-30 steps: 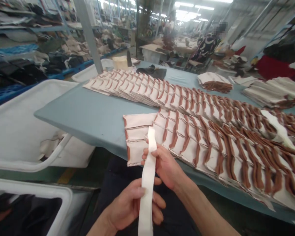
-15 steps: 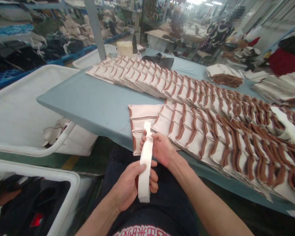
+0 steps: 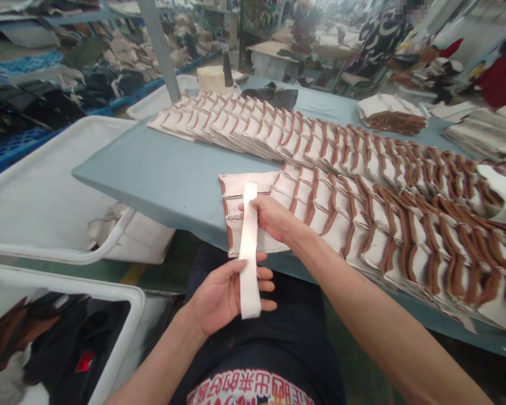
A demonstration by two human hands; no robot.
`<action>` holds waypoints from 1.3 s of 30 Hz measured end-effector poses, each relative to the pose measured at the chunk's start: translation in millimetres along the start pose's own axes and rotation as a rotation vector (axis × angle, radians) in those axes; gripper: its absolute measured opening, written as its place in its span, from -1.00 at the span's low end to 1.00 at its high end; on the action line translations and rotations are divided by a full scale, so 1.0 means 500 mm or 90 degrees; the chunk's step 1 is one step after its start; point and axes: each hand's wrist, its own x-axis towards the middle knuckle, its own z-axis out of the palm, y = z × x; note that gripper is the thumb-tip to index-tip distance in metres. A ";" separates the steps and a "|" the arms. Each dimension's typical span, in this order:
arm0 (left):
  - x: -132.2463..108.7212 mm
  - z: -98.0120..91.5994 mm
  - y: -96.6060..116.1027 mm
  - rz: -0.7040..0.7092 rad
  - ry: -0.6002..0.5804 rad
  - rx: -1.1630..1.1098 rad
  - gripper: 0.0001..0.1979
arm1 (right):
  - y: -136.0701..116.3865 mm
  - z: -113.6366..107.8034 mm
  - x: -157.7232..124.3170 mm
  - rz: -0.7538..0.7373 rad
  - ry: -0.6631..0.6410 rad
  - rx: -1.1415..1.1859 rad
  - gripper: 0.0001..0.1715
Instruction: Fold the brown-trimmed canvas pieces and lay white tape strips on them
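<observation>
A white fabric strip (image 3: 249, 247) runs upright between both my hands, just in front of the table's near edge. My right hand (image 3: 270, 216) pinches the strip near its top end. My left hand (image 3: 223, 292) holds the lower part, thumb over the strip and fingers curled loosely behind it. Right behind the strip, cream fabric pieces with brown trim (image 3: 362, 225) lie overlapped in a long row on the blue-grey table (image 3: 164, 180).
A second overlapped row (image 3: 278, 135) lies farther back, with more stacks (image 3: 390, 115) beyond. White bins (image 3: 37, 197) stand to the left, one (image 3: 54, 349) holding dark cloth. A person (image 3: 383, 39) works at the far side. A grey post (image 3: 160, 50) rises at the table's far left.
The strip has been drawn up through my left hand, so less of it hangs below. My right hand has risen toward the table's edge, and my view has tilted down.
</observation>
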 end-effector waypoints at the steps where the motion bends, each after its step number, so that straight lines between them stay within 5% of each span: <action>1: 0.005 0.001 0.005 -0.006 -0.002 -0.008 -0.66 | -0.003 0.000 0.007 -0.007 0.009 -0.022 -0.83; 6: 0.030 0.005 0.028 -0.019 0.002 -0.041 -0.66 | -0.055 -0.016 -0.019 -0.141 0.107 -0.190 -0.97; 9: 0.040 0.008 0.039 -0.009 0.002 -0.052 -0.66 | -0.083 -0.036 -0.087 -0.356 0.178 -0.387 -0.78; 11: 0.043 0.014 0.044 -0.003 0.006 -0.057 -0.65 | -0.071 -0.054 -0.142 -0.401 0.161 -0.405 -0.75; 17: 0.048 0.044 0.043 -0.002 0.045 -0.061 -0.64 | 0.126 -0.105 -0.277 -0.219 0.167 -0.211 -0.77; 22: 0.068 0.059 0.036 0.023 0.110 -0.045 -0.65 | 0.259 -0.093 -0.325 -0.082 0.007 0.021 -0.53; 28: 0.092 0.053 0.023 0.052 0.117 -0.015 -0.67 | 0.275 -0.072 -0.354 0.021 0.186 0.122 -0.41; 39: 0.078 0.024 -0.019 0.064 0.078 -0.020 -0.51 | 0.269 -0.032 -0.379 -0.021 0.253 0.126 -0.42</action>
